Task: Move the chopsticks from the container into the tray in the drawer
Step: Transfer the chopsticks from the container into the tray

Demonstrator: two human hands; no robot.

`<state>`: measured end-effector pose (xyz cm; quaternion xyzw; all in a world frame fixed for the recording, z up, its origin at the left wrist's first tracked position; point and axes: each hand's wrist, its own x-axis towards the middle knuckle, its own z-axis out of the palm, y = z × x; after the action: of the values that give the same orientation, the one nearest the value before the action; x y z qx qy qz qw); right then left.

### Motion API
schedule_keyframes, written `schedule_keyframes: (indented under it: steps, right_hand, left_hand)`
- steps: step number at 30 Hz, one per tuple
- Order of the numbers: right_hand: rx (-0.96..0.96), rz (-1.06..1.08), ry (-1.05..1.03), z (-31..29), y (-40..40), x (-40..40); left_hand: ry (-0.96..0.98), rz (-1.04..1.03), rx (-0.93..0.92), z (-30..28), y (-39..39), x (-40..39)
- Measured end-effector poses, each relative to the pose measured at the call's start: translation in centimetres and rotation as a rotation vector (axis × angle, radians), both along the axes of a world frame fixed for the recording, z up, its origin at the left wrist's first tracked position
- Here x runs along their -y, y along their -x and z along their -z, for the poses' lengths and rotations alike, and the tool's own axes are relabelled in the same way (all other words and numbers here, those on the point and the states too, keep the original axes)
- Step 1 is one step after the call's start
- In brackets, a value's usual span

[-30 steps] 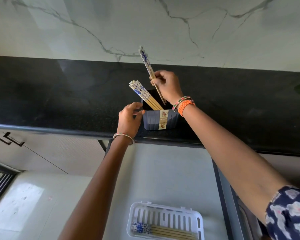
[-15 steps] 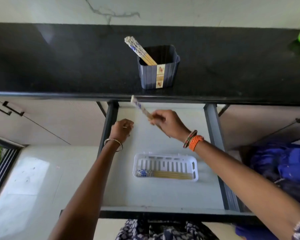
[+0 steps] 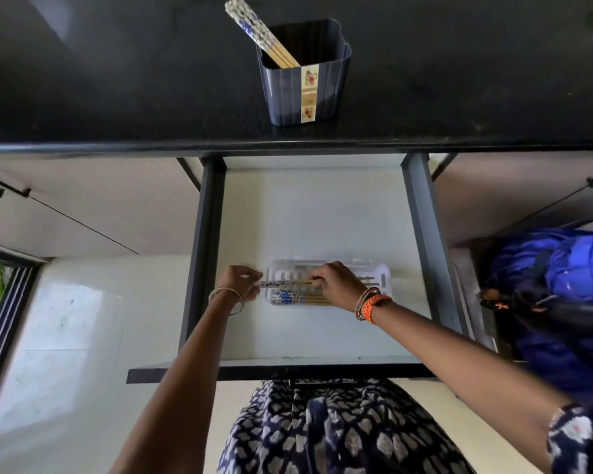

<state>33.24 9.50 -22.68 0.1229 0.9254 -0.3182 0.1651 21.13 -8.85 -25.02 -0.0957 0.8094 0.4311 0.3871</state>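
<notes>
Down from the counter edge, both hands now sit over the white tray (image 3: 384, 278) in the drawer (image 3: 421, 234), my right hand (image 3: 339, 285) and left hand (image 3: 242, 282) pinching one chopstick (image 3: 288, 283) level above those already laid, so next I lower, release, and return to the container (image 3: 305, 80) for the remaining chopsticks (image 3: 257, 29).

Glossy black stone table (image 3: 117, 80); ribbed dark-blue plastic container (image 3: 305, 87); slotted white plastic tray (image 3: 386, 273); pale wooden chopsticks with blue-patterned tops (image 3: 254, 23); matt white drawer (image 3: 315, 213).

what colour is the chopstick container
Dark blue container with a cream floral strip; head view.
</notes>
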Motion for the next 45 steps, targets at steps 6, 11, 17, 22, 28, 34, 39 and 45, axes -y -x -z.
schedule_keyframes:
  steps: [6,11,17,22,28,34,39,45]
  right_hand:
    - [0.061,0.104,-0.224,1.1,-1.3,-0.4]
    - [0.082,0.065,-0.244,1.7,0.2,0.5]
    - [0.034,-0.045,-0.234,3.0,0.2,0.9]
    - [-0.008,-0.128,-0.294,2.9,-0.2,0.2]
    - [0.054,-0.245,-0.405,3.0,-0.5,-0.6]
    - [0.083,-0.332,-0.504,2.4,-0.9,-1.3]
    - [0.134,-0.336,-0.502,2.1,-1.1,-1.7]
    - [0.128,-0.339,-0.485,1.5,-0.8,-0.9]
  left_hand:
    - [-0.051,0.026,0.011,-0.3,-0.1,-0.7]
    - [-0.011,0.065,-0.034,0.0,-0.3,-1.5]
    - [0.026,0.07,-0.09,0.4,-0.7,-1.6]
    - [0.017,0.067,-0.118,0.4,-0.7,-1.5]
    - [0.051,0.098,-0.142,0.5,-0.6,-1.5]
    - [0.072,0.093,-0.155,0.3,-0.6,-1.6]
    - [0.093,0.105,-0.147,0.3,-0.6,-1.8]
    - [0.111,0.111,-0.151,0.0,-0.7,-1.8]
